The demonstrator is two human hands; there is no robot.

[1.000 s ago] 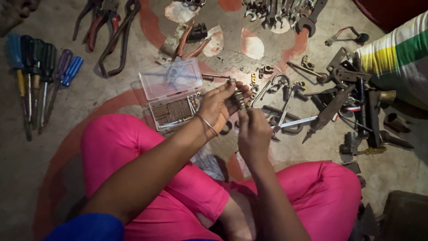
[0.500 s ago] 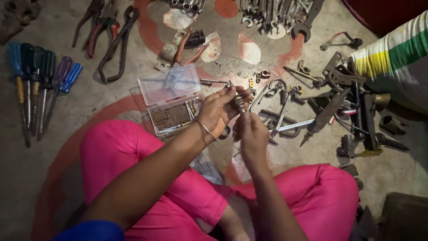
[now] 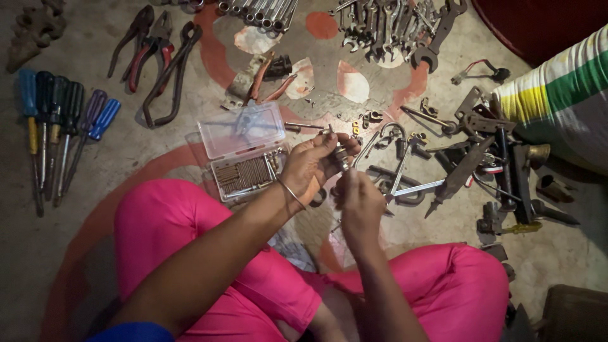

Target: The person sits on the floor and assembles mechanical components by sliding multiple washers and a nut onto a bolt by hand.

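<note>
My left hand (image 3: 315, 163) is closed around a small dark metal part (image 3: 341, 156), held above the floor in front of my knees. My right hand (image 3: 359, 201) is just below it, with its fingertips pinched on the lower end of the same part. A thin bangle sits on my left wrist. Just left of my hands lies an open clear plastic box (image 3: 244, 151) with rows of small brown bits inside. My legs in pink trousers (image 3: 190, 240) are crossed beneath my arms.
A row of screwdrivers (image 3: 57, 126) lies at the left, and pliers (image 3: 158, 57) at the upper left. Spanners (image 3: 392, 25) are spread at the top. A pile of dark metal tools and clamps (image 3: 481, 158) sits at the right, beside a striped sack (image 3: 563, 101).
My hands stay together on the small part with only slight finger movement. The view has shifted a little downward.
</note>
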